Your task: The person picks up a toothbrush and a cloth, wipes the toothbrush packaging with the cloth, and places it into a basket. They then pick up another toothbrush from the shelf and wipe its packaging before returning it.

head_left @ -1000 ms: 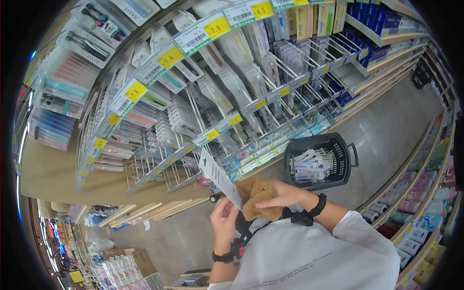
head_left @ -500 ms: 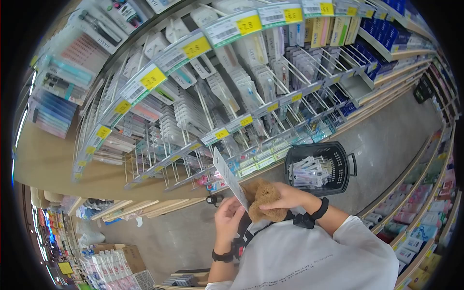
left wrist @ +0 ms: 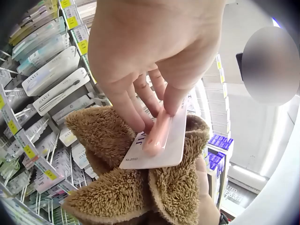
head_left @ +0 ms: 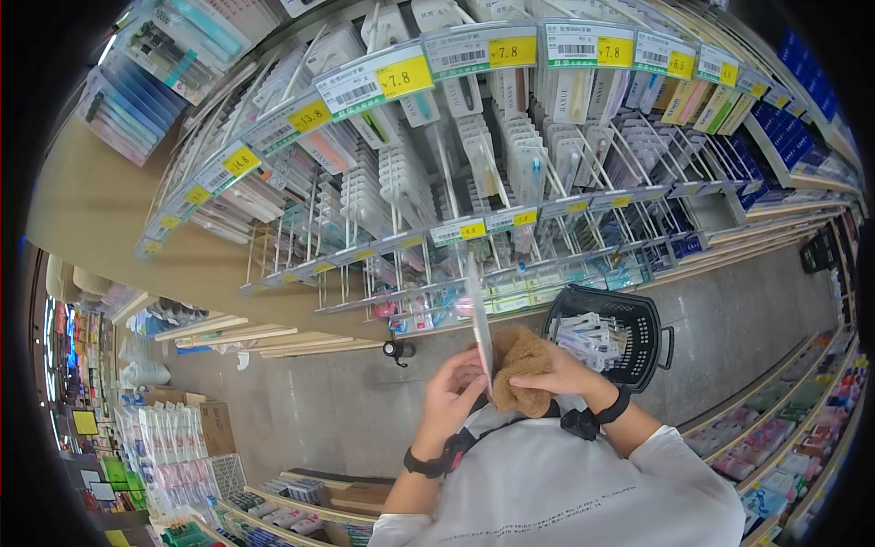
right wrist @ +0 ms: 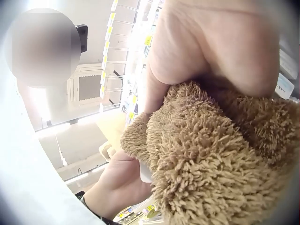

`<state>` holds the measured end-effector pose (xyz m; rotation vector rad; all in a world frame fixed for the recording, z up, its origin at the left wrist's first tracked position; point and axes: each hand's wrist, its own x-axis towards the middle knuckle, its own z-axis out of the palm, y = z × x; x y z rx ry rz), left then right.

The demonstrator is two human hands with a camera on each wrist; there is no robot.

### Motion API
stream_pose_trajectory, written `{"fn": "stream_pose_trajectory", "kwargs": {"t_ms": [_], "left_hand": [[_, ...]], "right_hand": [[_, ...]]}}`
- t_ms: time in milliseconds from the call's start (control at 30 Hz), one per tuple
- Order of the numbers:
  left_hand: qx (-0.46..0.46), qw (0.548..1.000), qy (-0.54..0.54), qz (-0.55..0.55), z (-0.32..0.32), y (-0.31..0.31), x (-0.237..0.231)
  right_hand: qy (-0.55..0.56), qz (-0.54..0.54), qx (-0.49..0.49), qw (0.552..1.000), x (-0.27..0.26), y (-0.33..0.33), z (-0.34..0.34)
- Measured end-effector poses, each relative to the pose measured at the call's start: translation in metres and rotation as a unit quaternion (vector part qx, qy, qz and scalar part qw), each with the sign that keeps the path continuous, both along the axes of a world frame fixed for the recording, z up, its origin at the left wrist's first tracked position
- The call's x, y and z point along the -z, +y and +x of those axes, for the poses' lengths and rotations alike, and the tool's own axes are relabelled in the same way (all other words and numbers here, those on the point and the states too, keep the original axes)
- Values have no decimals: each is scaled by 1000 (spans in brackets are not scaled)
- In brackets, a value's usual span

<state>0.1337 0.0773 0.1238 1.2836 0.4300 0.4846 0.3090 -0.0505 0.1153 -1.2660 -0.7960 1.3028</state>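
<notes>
A flat white card pack [head_left: 480, 314] stands nearly edge-on to the head view. The left hand [head_left: 453, 390] pinches it; in the left wrist view the left hand [left wrist: 157, 61] has thumb and fingers on the pink case [left wrist: 158, 133] on the pack's front. Brown fluffy cloth [head_left: 522, 369] is gripped by the right hand [head_left: 563, 374], just beside the pack. Up close, the fluffy cloth [right wrist: 211, 159] fills much of the right wrist view, under the right hand [right wrist: 215, 47], whose fingertips are hidden. Behind the pack, cloth folds [left wrist: 108, 192] spread out.
Racks of hanging packs with a price rail [head_left: 456, 56] stand ahead. A black basket [head_left: 649, 339] holding several packs is on the floor, right of the hands. A small black object [head_left: 398, 349] lies on the floor. More shelves [head_left: 775, 401] line the right side.
The head view has turned, so racks and basket sit differently. Both hands have moved slightly right in that view, with pack and cloth still held. The pack now appears more upright and edge-on.
</notes>
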Motion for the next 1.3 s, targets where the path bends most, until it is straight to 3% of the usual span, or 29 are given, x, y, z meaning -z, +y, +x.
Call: {"fn": "stream_pose_trajectory", "kwargs": {"t_ms": [67, 133, 267, 400, 567, 633, 733, 800, 933, 1100, 1300], "left_hand": [[10, 999, 26, 18, 3, 0, -4], [-11, 991, 76, 106, 7, -3, -7], [-33, 980, 82, 179, 11, -5, -17], [-40, 978, 64, 196, 11, -4, -9], [-3, 992, 67, 110, 10, -6, -8], [12, 996, 59, 64, 9, -4, -8], [36, 991, 52, 120, 5, -2, -4], [51, 972, 108, 200, 3, -1, 4], [23, 969, 135, 206, 4, -2, 2], [12, 993, 75, 86, 3, -2, -6], [36, 982, 129, 130, -5, 4, -3]], "right_hand": [[-22, 11, -13, 1000, 0, 4, -2], [-46, 22, -34, 998, -3, 10, -3], [1, 75, -57, 996, -5, 20, -6], [-70, 80, -32, 994, -5, 24, -8], [-123, 53, -2, 991, 7, 18, -9], [-229, -23, -6, 973, 9, 15, -7], [-301, 33, 12, 953, 9, 11, -7], [-331, 35, 10, 943, 14, 9, -6], [-400, 30, 1, 916, 20, 5, -8], [-394, 44, -42, 917, 12, 10, -8], [-387, 93, -39, 916, 11, 15, -10]]}}
